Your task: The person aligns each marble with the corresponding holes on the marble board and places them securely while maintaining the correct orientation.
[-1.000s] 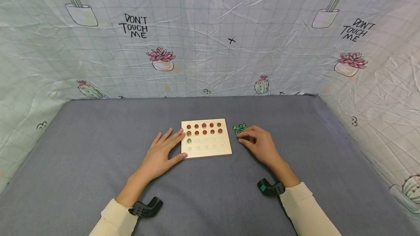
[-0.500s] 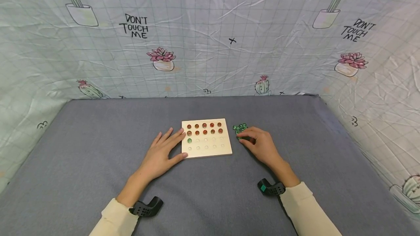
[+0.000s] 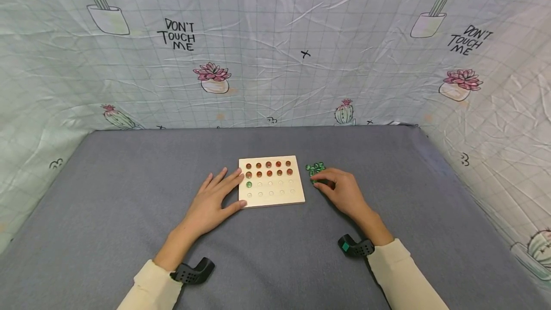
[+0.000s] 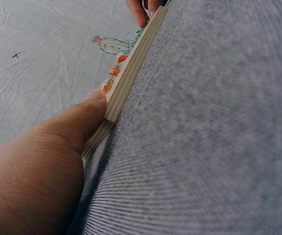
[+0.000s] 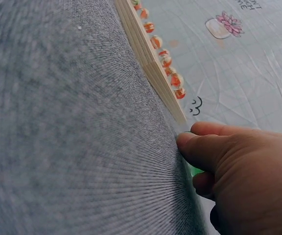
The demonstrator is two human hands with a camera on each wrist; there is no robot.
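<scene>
A pale wooden board (image 3: pixel 275 200) with rows of shallow round hollows lies on the cloth. Its two far rows hold orange-red marbles (image 3: pixel 269 173), and one green marble (image 3: pixel 249 184) sits at the left of the third row. My left hand (image 3: pixel 211 207) rests spread at the board's left edge, fingertips and thumb touching it. To the right, my right hand (image 3: pixel 342 193) is down beside a cluster of green marbles (image 3: pixel 316 167). Its thumb and index finger pinch a green marble, mostly hidden by the fingers. In the right wrist view, green (image 5: pixel 196 171) shows behind the thumb.
A grey cloth (image 3: pixel 275 262) covers the table. Behind it and at both sides hang pale sheets (image 3: pixel 267 71) printed with cacti and lettering. Each wrist wears a black camera mount (image 3: pixel 193 271).
Almost nothing differs. Both hands hold their places, and the head view has shifted very slightly.
</scene>
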